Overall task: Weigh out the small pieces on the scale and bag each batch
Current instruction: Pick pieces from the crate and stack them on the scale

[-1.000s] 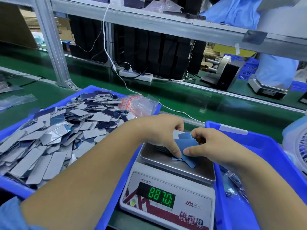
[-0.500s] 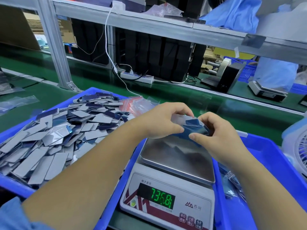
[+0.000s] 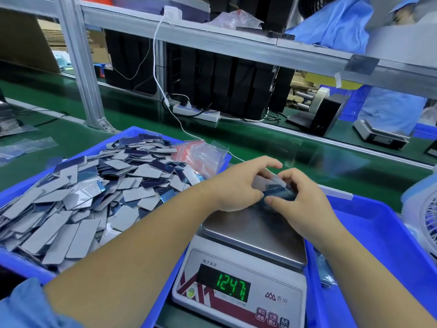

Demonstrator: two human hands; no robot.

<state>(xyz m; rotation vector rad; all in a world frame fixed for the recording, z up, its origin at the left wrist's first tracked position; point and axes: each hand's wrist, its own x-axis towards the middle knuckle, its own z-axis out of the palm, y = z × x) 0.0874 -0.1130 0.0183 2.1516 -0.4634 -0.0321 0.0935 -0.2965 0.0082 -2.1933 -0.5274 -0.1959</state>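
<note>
**Both hands hold a batch of small pieces above the scale pan**

Nearest, below both forearms, sits the scale (image 3: 238,290); its green display reads 1247, and its steel pan lies directly under the hands, with nothing visibly resting on it.

Just above the pan's far edge, the left hand (image 3: 233,185) and the right hand (image 3: 305,197) meet. Between them is a small bundle of dark blue pieces (image 3: 275,189), apparently inside a clear bag (image 3: 262,179), though blur makes the bag's edges hard to trace. The left hand's fingers curl over the bundle's top and its thumb pinches from below; the right hand's thumb and fingers pinch the bundle's right end. The bundle is lifted clear of the pan.

To the left of the left forearm, a blue tray (image 3: 16,263) holds a heap of loose grey and blue pieces (image 3: 82,197). Beyond the left hand, at that tray's far corner, lies a stack of clear red-striped bags (image 3: 201,155). Under and beyond the right forearm is a second blue tray (image 3: 390,233).
</note>
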